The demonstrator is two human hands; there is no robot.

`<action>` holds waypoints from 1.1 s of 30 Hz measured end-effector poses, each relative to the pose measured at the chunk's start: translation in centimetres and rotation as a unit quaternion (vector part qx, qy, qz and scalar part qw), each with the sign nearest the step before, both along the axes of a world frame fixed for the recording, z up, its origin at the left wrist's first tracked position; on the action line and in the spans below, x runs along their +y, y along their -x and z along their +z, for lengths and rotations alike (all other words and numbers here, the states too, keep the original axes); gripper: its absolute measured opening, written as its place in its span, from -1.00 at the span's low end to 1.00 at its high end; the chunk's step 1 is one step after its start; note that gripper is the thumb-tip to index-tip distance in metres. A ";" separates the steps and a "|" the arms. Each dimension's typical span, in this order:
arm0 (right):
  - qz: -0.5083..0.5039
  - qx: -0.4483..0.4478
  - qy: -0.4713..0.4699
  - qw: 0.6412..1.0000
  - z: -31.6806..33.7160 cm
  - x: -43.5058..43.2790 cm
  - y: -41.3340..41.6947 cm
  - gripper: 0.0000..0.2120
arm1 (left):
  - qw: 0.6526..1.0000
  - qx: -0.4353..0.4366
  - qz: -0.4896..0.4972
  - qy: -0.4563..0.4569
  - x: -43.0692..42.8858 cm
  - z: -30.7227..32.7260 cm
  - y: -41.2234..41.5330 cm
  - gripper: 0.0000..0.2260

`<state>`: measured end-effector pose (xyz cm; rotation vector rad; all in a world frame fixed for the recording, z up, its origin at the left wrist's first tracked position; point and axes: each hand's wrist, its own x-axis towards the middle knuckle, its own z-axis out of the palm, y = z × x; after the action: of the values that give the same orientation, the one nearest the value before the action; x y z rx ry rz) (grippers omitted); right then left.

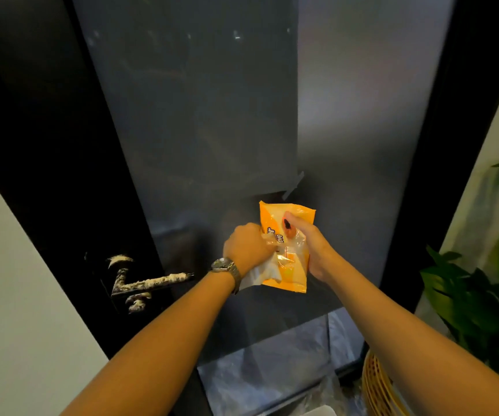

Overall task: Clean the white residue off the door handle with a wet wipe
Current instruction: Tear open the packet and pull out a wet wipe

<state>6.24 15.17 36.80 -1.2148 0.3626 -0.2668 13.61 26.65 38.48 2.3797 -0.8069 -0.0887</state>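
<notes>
A dark lever door handle (149,282) smeared with white residue sits on the black door frame at the lower left. To its right, in front of the frosted glass, my right hand (311,249) grips an orange wet wipe pack (290,256) from the right side. My left hand (246,246), a watch on its wrist, is closed on a white wipe (260,273) that hangs out of the pack's front. Both hands are well to the right of the handle and do not touch it.
The door has a black frame (62,175) and a frosted glass panel (212,115). A white wall (11,295) lies to the left. At the right stand a green leafy plant (482,295) and a woven basket (377,385). Plastic sheeting (272,370) covers the floor below.
</notes>
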 end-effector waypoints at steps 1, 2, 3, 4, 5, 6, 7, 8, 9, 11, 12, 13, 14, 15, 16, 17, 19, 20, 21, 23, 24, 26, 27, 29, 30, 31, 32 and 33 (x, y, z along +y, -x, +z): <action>-0.023 0.012 0.004 1.000 -0.3 0.0 0.2 -0.67 | 0.999 -0.037 0.001 -0.020 -0.2 0.0 0.5 -0.72; -0.039 0.018 0.006 0.999 -0.5 0.1 0.3 -0.65 | 0.996 -0.076 0.001 -0.036 -0.3 0.0 1.0 -0.76; -0.049 0.022 0.004 0.999 -0.7 0.1 0.6 -0.63 | 0.993 -0.108 0.001 -0.045 -0.3 -0.1 1.3 -0.77; -0.056 0.026 -0.002 0.998 -1.1 0.1 0.8 -0.61 | 0.990 -0.135 -0.001 -0.048 -0.4 -0.3 1.4 -0.75; -0.060 0.028 -0.009 0.998 -1.3 0.1 1.0 -0.62 | 0.988 -0.152 -0.008 -0.042 -0.3 -0.4 1.5 -0.73; -0.066 0.026 -0.016 0.997 -1.7 0.2 1.3 -0.65 | 0.986 -0.162 -0.020 -0.029 -0.2 -0.6 1.5 -0.72; -0.072 0.022 -0.021 0.997 -1.9 0.3 1.5 -0.68 | 0.986 -0.162 -0.039 -0.011 -0.1 -0.8 1.5 -0.70; -0.084 0.019 -0.026 0.996 -2.2 0.3 1.8 -0.69 | 0.984 -0.162 -0.068 0.010 -0.1 -1.1 1.7 -0.66; -0.098 0.018 -0.033 0.995 -2.5 0.3 2.1 -0.68 | 0.979 -0.170 -0.107 0.030 -0.1 -1.3 2.0 -0.64; -0.122 0.016 -0.038 0.992 -3.1 0.1 2.8 -0.65 | 0.962 -0.189 -0.184 0.069 -0.3 -1.9 2.4 -0.67; -0.135 0.015 -0.040 0.990 -3.5 -0.1 3.2 -0.67 | 0.955 -0.187 -0.213 0.087 -0.5 -2.3 2.4 -0.72; -0.152 0.016 -0.047 0.987 -3.7 -0.3 3.7 -0.69 | 0.951 -0.175 -0.238 0.093 -0.8 -2.7 2.3 -0.76; -0.174 0.021 -0.054 0.983 -4.1 -0.8 4.0 -0.69 | 0.950 -0.153 -0.257 0.085 -1.1 -3.0 2.2 -0.79; -0.197 0.030 -0.055 0.978 -4.4 -1.2 4.4 -0.69 | 0.952 -0.123 -0.272 0.065 -1.6 -3.3 2.2 -0.79; -0.218 0.035 -0.053 0.974 -4.7 -1.8 4.8 -0.69 | 0.954 -0.085 -0.285 0.038 -2.0 -3.4 2.3 -0.78; -0.236 0.039 -0.051 0.970 -5.0 -2.3 5.1 -0.68 | 0.954 -0.036 -0.298 0.021 -2.4 -3.5 2.4 -0.75; -0.257 0.035 -0.056 0.964 -5.5 -3.1 5.8 -0.64 | 0.947 0.060 -0.316 0.018 -3.2 -3.7 2.7 -0.72; -0.265 0.028 -0.064 0.962 -5.8 -3.4 6.1 -0.61 | 0.944 0.091 -0.317 0.020 -3.6 -3.9 2.8 -0.74; -0.273 0.019 -0.075 0.959 -6.1 -3.8 6.4 -0.59 | 0.945 0.104 -0.311 0.020 -4.2 -4.3 2.9 -0.73; -0.277 0.000 -0.088 0.957 -6.5 -4.8 6.9 -0.57 | 0.957 0.101 -0.271 0.010 -5.1 -5.4 2.8 -0.59; -0.272 0.001 -0.087 0.958 -6.6 -5.3 7.2 -0.58 | 0.963 0.107 -0.247 0.013 -5.6 -6.1 2.8 -0.53; -0.255 0.013 -0.081 0.963 -6.8 -6.0 8.1 -0.64 | 0.967 0.143 -0.208 0.026 -6.8 -7.2 3.2 -0.51; -0.241 0.018 -0.080 0.967 -7.2 -6.3 8.7 -0.68 | 0.967 0.163 -0.195 0.025 -7.6 -7.7 3.5 -0.52; -0.215 0.041 -0.065 0.974 -8.5 -7.1 9.7 -0.74 | 0.965 0.180 -0.189 0.007 -9.4 -8.8 4.3 -0.51; -0.206 0.059 -0.056 0.975 -9.4 -7.4 10.3 -0.72 | 0.965 0.178 -0.192 -0.005 -10.3 -9.2 4.8 -0.50; -0.207 0.073 -0.052 0.974 -10.3 -7.9 10.8 -0.67 | 0.965 0.179 -0.190 -0.015 -11.3 -9.7 5.3 -0.50; -0.216 0.083 -0.054 0.971 -11.2 -8.2 11.1 -0.64 | 0.964 0.189 -0.184 -0.023 -11.9 -10.3 5.6 -0.51; -0.233 0.091 -0.063 0.966 -12.0 -8.6 11.4 -0.63 | 0.964 0.198 -0.176 -0.028 -12.6 -10.9 5.9 -0.53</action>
<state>-5.20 6.62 24.80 -1.0184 0.8170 -0.5310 7.70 14.01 27.55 2.1373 -1.0232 -0.7161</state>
